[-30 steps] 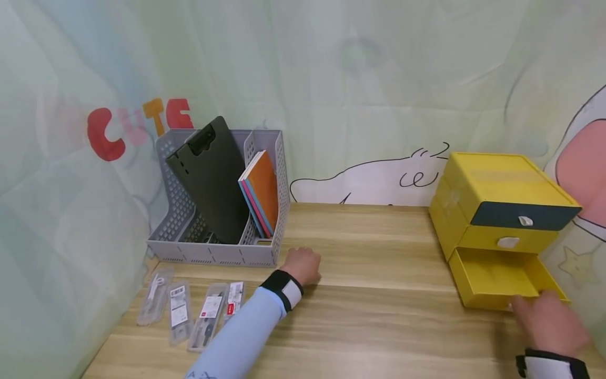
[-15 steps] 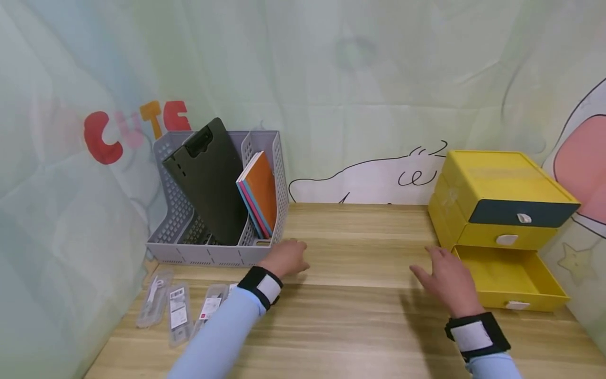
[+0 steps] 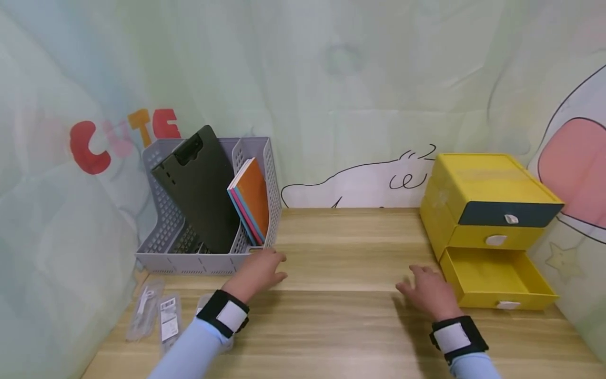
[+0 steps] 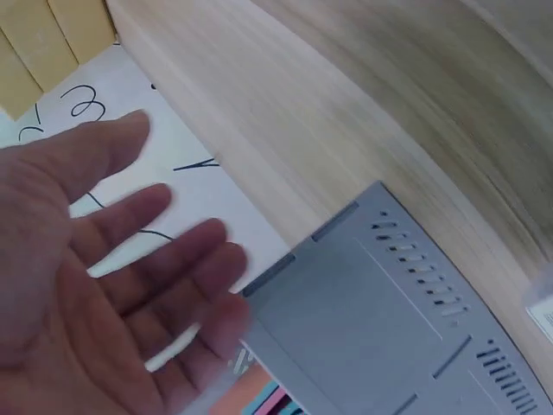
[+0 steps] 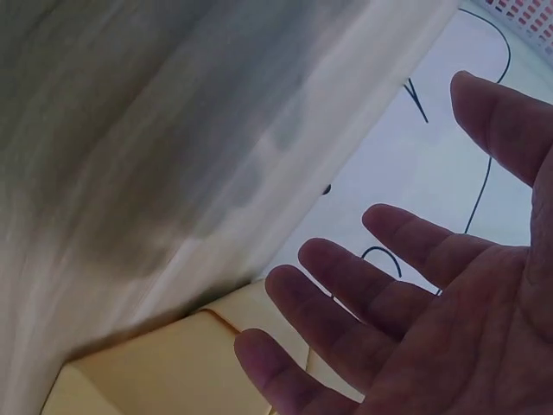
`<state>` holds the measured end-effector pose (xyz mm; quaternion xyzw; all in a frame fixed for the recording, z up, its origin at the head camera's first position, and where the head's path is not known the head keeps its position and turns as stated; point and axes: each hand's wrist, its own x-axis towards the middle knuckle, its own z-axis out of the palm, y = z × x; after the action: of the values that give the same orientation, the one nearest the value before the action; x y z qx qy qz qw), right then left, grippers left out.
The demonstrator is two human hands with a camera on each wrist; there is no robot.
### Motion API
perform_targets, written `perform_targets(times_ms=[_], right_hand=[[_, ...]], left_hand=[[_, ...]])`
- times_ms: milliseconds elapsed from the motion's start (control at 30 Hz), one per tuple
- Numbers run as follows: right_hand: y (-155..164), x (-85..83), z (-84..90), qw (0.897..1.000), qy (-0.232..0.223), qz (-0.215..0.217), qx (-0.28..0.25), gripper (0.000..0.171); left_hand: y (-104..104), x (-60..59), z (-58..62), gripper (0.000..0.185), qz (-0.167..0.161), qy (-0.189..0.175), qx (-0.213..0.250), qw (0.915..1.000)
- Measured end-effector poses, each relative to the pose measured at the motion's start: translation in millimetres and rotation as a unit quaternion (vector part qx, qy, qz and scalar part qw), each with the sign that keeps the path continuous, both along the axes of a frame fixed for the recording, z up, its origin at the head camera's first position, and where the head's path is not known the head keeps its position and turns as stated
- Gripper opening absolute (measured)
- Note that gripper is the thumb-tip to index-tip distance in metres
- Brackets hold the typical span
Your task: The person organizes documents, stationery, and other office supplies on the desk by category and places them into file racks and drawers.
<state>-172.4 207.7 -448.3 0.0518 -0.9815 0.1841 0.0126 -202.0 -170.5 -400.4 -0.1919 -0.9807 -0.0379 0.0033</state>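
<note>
My left hand (image 3: 258, 271) hovers over the wooden desk (image 3: 341, 247), just in front of the right corner of the grey file rack (image 3: 189, 260); its fingers (image 4: 130, 277) are spread and hold nothing. My right hand (image 3: 426, 292) is open too, palm down, just left of the yellow drawer unit (image 3: 487, 205), whose bottom drawer (image 3: 492, 279) is pulled out and looks empty. In the right wrist view the relaxed fingers (image 5: 363, 303) show beside the yellow drawer's (image 5: 173, 372) side.
The rack holds a dark clipboard (image 3: 199, 184) and several coloured notebooks (image 3: 251, 200). Several clear packets of stationery (image 3: 161, 318) lie at the desk's front left. A printed curtain (image 3: 341, 105) closes off the back and both sides.
My right hand left the open drawer's front and came left onto the desk. My left hand drew back toward the rack's corner. The head view shifted slightly.
</note>
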Motion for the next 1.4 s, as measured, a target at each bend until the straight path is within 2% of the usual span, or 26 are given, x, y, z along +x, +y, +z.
perform_targets(times_ms=[133,267,433,533,633,700,800,933,1100,1267,1400], right_hand=[[-2,1.1,-3.1,1.000,0.000,0.001,-0.002,0.060],[-4,1.2,-4.8,1.000,0.002,-0.002,-0.001,0.060],[-4,1.6,-5.5,1.000,-0.007,-0.002,0.003,0.060],[-4,1.8,-6.9,1.000,-0.009,-0.002,0.003,0.060],[-4,2.2,-9.1,1.000,-0.007,-0.003,0.001,0.060],[-4,2.5,-10.5,1.000,-0.007,-0.005,0.001,0.061],[-4,2.8,-12.1,1.000,-0.013,-0.008,-0.001,0.061],[-5,2.4,-12.8,1.000,-0.018,-0.008,-0.004,0.061],[-7,1.7,-12.6,1.000,-0.023,-0.014,-0.004,0.061],[-11,2.3,-12.8,0.999,-0.030,-0.012,-0.006,0.061],[-15,2.9,-13.8,1.000,-0.026,-0.004,-0.007,0.061]], left_hand=[[-13,13.5,-3.8,0.027,0.038,0.019,-0.027,0.9987],[-29,28.4,-5.4,0.028,0.105,0.013,-0.060,0.9925],[-41,44.5,-8.3,0.034,0.212,-0.048,-0.100,0.9710],[-46,47.3,-15.4,0.035,0.236,-0.099,-0.122,0.9589],[-50,47.2,-21.7,0.034,0.230,-0.127,-0.134,0.9554],[-50,47.8,-23.9,0.034,0.222,-0.126,-0.134,0.9575],[-48,50.3,-24.2,0.029,0.197,-0.097,-0.124,0.9678],[-37,49.2,-25.6,0.033,0.154,-0.037,-0.083,0.9838],[-13,35.9,-32.3,0.037,0.126,-0.006,-0.049,0.9909],[9,25.1,-41.5,0.039,0.106,-0.013,-0.061,0.9924],[23,20.5,-42.1,0.039,0.081,-0.039,-0.065,0.9939]])
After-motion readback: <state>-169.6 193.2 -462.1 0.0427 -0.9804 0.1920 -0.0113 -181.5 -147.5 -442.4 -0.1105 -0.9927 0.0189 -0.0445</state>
